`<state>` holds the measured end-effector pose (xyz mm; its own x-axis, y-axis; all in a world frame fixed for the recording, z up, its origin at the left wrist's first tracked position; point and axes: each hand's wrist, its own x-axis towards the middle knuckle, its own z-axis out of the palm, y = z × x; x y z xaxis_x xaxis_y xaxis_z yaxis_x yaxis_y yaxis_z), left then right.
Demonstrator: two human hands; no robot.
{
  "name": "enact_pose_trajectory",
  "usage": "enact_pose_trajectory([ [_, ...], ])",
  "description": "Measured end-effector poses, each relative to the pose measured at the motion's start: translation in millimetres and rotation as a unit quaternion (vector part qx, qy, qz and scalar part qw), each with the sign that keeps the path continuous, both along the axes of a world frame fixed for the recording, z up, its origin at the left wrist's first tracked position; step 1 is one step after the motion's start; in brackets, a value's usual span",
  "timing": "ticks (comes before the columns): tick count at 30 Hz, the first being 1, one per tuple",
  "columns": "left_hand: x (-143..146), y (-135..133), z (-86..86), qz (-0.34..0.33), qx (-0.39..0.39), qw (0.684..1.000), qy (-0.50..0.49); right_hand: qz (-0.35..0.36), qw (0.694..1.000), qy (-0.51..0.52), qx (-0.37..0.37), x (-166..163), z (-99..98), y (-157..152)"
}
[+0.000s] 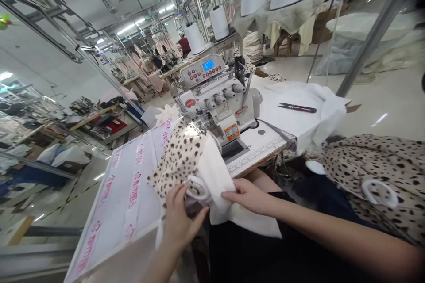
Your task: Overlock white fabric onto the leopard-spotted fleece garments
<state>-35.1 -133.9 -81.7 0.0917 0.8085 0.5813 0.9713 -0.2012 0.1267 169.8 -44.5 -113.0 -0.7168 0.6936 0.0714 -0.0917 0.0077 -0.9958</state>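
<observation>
My left hand (pixel 181 221) grips a bunched piece of leopard-spotted cream fabric (pixel 181 159) with white lining cloth (pixel 215 185) folded along it. A white fabric loop (pixel 197 189) sits just above my left thumb and fingers. My right hand (pixel 247 195) reaches across from the right and presses its fingers on the white cloth. The garment lies in front of a white overlock sewing machine (pixel 215 101), close to its needle area. Thread snips (pixel 297 107) lie on white cloth (pixel 299 117) beyond the machine, out of reach of both hands.
A heap of the same spotted fabric (pixel 375 172) with a white loop lies at my right. A clear board with pink printed strips (pixel 126 199) extends left of the machine. Thread cones (pixel 219 22) stand behind it, and a person (pixel 184 45) works far back among hanging garments.
</observation>
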Motion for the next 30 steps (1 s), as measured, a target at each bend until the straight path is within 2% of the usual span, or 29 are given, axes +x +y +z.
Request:
enact_pose_trajectory([
  [3,-4.7,0.4,-13.8,0.024,-0.019,0.998,0.053,-0.005,0.999,-0.028,0.031,7.3,-3.0,-0.3],
  [7,-25.4,6.5,-9.0,0.060,-0.111,0.992,-0.026,-0.001,0.999,-0.026,0.041,8.9,-9.3,-0.2],
  [10,-36.1,8.4,4.8,0.086,-0.202,0.966,-0.134,0.004,0.999,-0.018,0.027,9.3,-12.4,0.3],
  [13,-43.6,8.1,32.8,0.068,-0.262,0.940,-0.206,0.001,0.999,-0.029,0.026,11.5,-12.6,0.9],
  [16,-43.7,3.5,63.9,0.028,-0.218,0.965,-0.142,-0.009,0.999,-0.036,0.037,14.3,-9.5,-1.3],
  [19,-25.2,-5.2,76.0,0.007,-0.114,0.993,0.008,-0.006,0.999,-0.030,0.041,14.9,-2.4,-9.3],
  [22,8.8,-13.4,65.3,-0.051,-0.039,0.990,0.129,0.022,1.000,0.006,0.018,13.2,6.3,-20.9],
  [25,38.7,-15.8,48.8,-0.109,-0.012,0.982,0.155,0.034,0.999,0.032,0.013,11.8,10.5,-30.6],
  [30,53.8,-8.7,29.2,-0.071,-0.066,0.991,0.097,0.028,0.999,0.024,0.003,12.6,0.3,-39.4],
])
